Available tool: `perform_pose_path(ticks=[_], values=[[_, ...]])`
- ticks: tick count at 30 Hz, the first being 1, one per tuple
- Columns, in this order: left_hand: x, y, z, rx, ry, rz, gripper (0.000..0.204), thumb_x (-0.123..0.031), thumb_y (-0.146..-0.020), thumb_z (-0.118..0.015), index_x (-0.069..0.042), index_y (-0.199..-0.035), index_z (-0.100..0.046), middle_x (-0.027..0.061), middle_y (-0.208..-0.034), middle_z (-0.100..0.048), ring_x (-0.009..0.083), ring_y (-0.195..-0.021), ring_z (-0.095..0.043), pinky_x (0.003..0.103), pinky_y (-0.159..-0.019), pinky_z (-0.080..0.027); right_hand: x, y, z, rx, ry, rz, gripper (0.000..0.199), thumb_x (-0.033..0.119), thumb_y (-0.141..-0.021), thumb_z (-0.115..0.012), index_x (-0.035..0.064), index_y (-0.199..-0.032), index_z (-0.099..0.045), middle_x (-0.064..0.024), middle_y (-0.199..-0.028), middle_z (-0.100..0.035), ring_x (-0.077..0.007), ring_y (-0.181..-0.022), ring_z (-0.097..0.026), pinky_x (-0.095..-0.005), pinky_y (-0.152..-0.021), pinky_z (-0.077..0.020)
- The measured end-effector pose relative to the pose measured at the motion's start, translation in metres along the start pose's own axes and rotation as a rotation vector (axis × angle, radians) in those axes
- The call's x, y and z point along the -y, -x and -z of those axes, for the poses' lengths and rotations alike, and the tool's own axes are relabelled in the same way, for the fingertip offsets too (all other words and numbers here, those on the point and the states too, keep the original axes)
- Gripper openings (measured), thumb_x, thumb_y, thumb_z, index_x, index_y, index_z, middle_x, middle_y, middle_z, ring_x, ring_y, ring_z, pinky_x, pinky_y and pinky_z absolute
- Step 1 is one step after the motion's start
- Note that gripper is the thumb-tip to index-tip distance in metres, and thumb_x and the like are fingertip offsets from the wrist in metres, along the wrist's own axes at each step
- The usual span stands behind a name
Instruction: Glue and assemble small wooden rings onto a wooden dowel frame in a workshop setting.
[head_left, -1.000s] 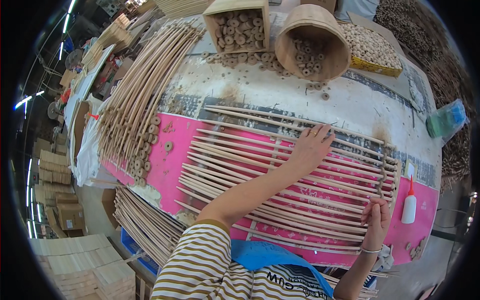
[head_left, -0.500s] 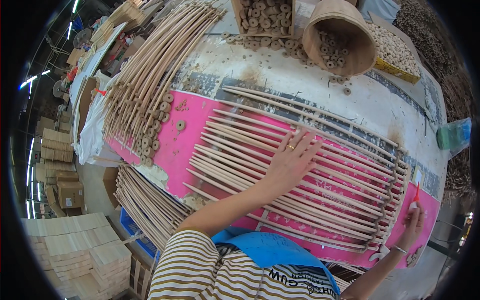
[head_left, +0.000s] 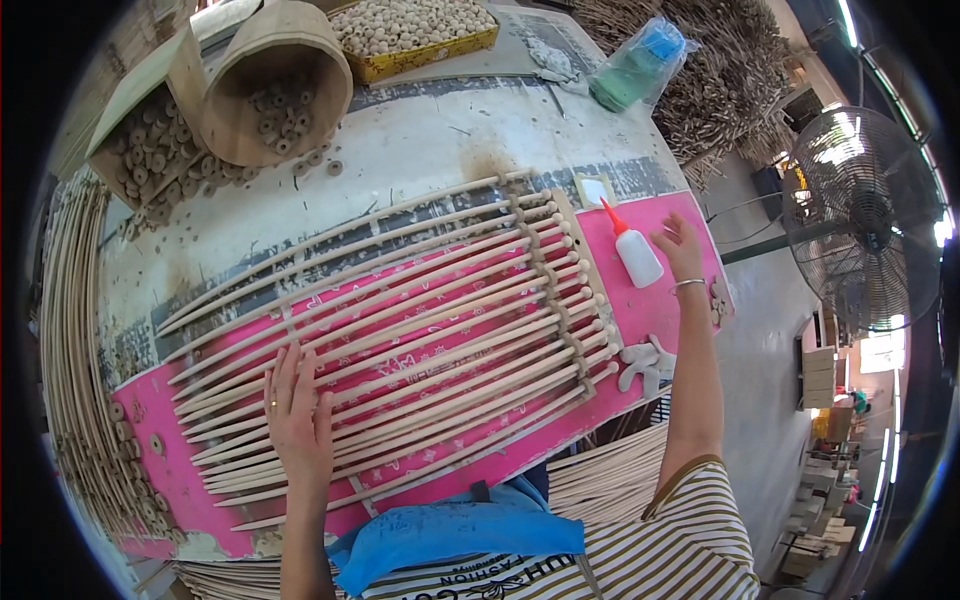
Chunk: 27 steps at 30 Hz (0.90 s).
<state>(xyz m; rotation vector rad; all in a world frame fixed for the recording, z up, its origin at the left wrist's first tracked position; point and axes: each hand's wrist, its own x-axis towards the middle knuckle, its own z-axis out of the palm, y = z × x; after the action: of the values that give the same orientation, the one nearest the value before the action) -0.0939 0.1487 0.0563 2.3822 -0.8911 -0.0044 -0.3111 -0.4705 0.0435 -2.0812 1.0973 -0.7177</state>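
Note:
Slender wooden rods (head_left: pixel 430 340) lie side by side across a pink sheet, with small wooden rings (head_left: pixel 556 290) in a row near their right ends and round knobs at the tips. My left hand (head_left: pixel 298 418) rests flat over the rods toward their left ends, fingers stretched out. To the right of the rods is a white squeeze bottle (head_left: pixel 638 258) with a red pointed nozzle. Just right of the bottle, apart from it, my right hand (head_left: pixel 678 246) has its fingers spread and holds nothing.
A crumpled whitish glove-like piece (head_left: pixel 648 362) lies by the table's near right edge. At the back stand a wooden bucket (head_left: pixel 335 85) of rings, a box of rings (head_left: pixel 110 145) and a yellow tray (head_left: pixel 430 55) of beads. A large fan (head_left: pixel 865 215) stands off to the right.
My view has swung right. My right hand, earlier at the bottle, is now apart from it. My left hand stays on the rods, now nearer their left ends.

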Motion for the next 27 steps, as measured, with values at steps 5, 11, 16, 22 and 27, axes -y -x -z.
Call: perform_pose_path(ticks=[5, 11, 16, 22, 27], values=[[0.018, -0.011, 0.006, -0.091, -0.02, 0.062, 0.052, -0.005, -0.099, -0.065, -0.006, -0.151, -0.058, 0.0147, -0.155, -0.056, 0.0372, -0.145, -0.05, 0.049, -0.123, -0.035, 0.018, -0.011, -0.024, 0.16, 0.334, 0.12, 0.094, 0.037, -0.08, -0.091, 0.0013, -0.155, -0.048, -0.0236, -0.151, -0.056, -0.0357, -0.14, -0.055, -0.0469, -0.118, -0.0437], [0.049, -0.054, -0.016, -0.199, -0.114, -0.029, 0.063, -0.024, -0.099, -0.069, -0.014, -0.158, -0.05, 0.0129, -0.164, -0.046, 0.0342, -0.152, -0.041, 0.053, -0.126, -0.03, -0.043, 0.008, 0.027, 0.334, 0.402, -0.021, 0.07, 0.039, -0.078, -0.09, -0.0027, -0.127, -0.064, -0.018, -0.114, -0.073, -0.029, -0.099, -0.07, -0.0448, -0.088, -0.0555], [0.067, -0.065, -0.022, -0.205, -0.194, -0.026, 0.066, -0.034, -0.103, -0.066, -0.017, -0.163, -0.043, 0.0126, -0.168, -0.041, 0.0342, -0.156, -0.036, 0.057, -0.127, -0.026, -0.053, -0.002, 0.008, 0.268, 0.184, -0.109, 0.059, 0.035, -0.085, -0.086, -0.0029, -0.125, -0.065, -0.0143, -0.11, -0.071, -0.0239, -0.101, -0.068, -0.0402, -0.084, -0.0551], [0.09, -0.084, -0.028, -0.199, -0.288, 0.047, 0.066, -0.039, -0.103, -0.064, -0.021, -0.163, -0.043, 0.0115, -0.169, -0.038, 0.0332, -0.158, -0.033, 0.057, -0.128, -0.023, 0.124, 0.052, -0.087, 0.431, -0.209, 0.194, 0.062, 0.019, -0.095, -0.075, -0.0031, -0.148, -0.053, -0.0111, -0.131, -0.063, -0.0222, -0.119, -0.062, -0.0348, -0.102, -0.051], [0.102, -0.093, -0.041, -0.252, -0.23, 0.073, 0.064, -0.039, -0.1, -0.067, -0.013, -0.156, -0.051, 0.0157, -0.165, -0.044, 0.0366, -0.156, -0.035, 0.062, -0.128, -0.019, 0.295, 0.125, -0.214, 0.843, -0.335, 0.423, 0.068, 0.023, -0.091, -0.077, 0.0037, -0.151, -0.051, -0.0109, -0.135, -0.062, -0.0222, -0.123, -0.061, -0.0372, -0.107, -0.0487]])
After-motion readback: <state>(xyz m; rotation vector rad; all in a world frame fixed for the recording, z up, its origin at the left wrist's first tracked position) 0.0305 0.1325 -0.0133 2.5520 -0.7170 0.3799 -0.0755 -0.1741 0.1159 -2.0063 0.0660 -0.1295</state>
